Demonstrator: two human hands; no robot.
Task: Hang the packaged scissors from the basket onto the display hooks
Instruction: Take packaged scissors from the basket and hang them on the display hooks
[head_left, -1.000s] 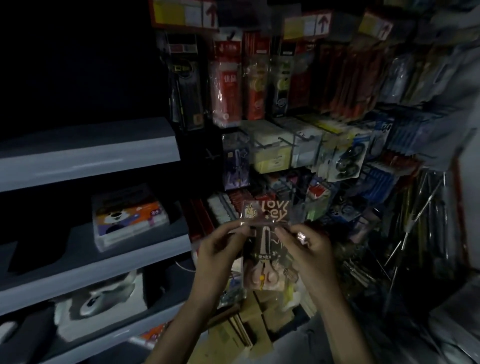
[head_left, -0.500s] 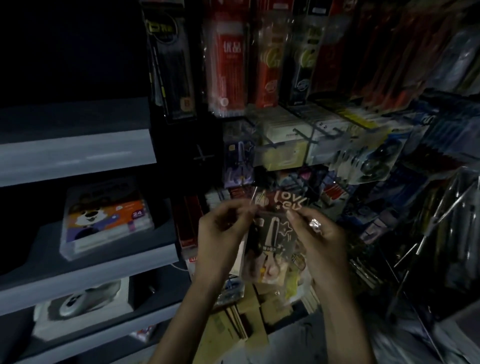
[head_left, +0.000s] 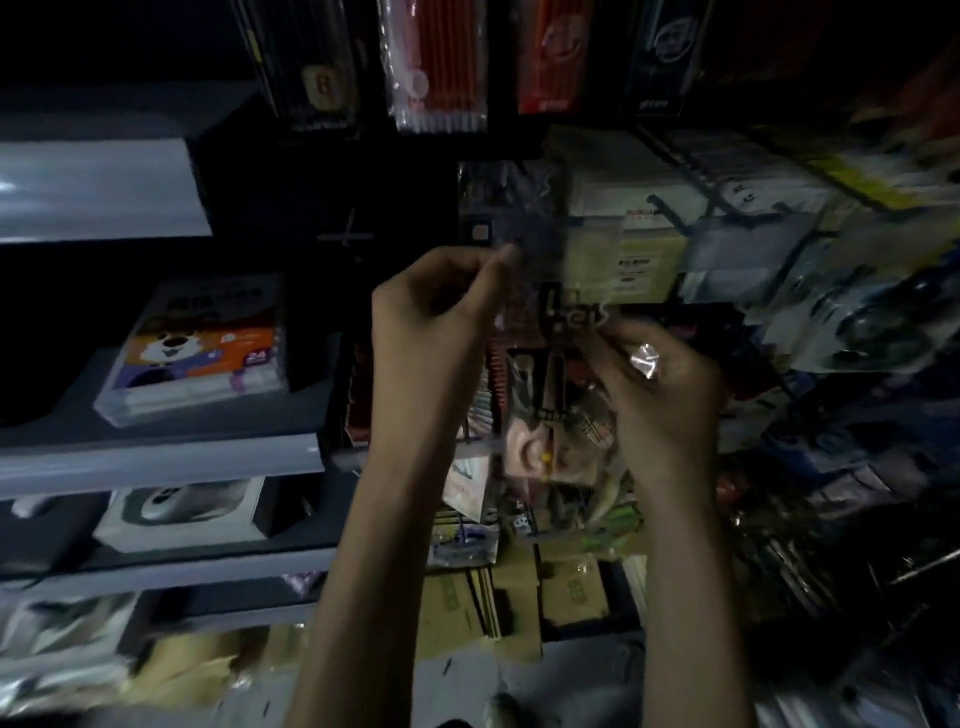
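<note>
Centre frame, my left hand (head_left: 436, 312) pinches the top corner and my right hand (head_left: 660, 384) grips the side of the clear plastic pack of pink-handled scissors (head_left: 550, 400), so next I'd line its hang hole up with a dark wire display hook (head_left: 669, 210) just above.

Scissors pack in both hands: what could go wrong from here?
1. The left hand and right hand only pinch the clear plastic pack of pink-handled scissors at its edges; it could slip.
2. The hanging packs behind are dim and blurred, with no free hook visible, so the hang hole may miss.
</note>
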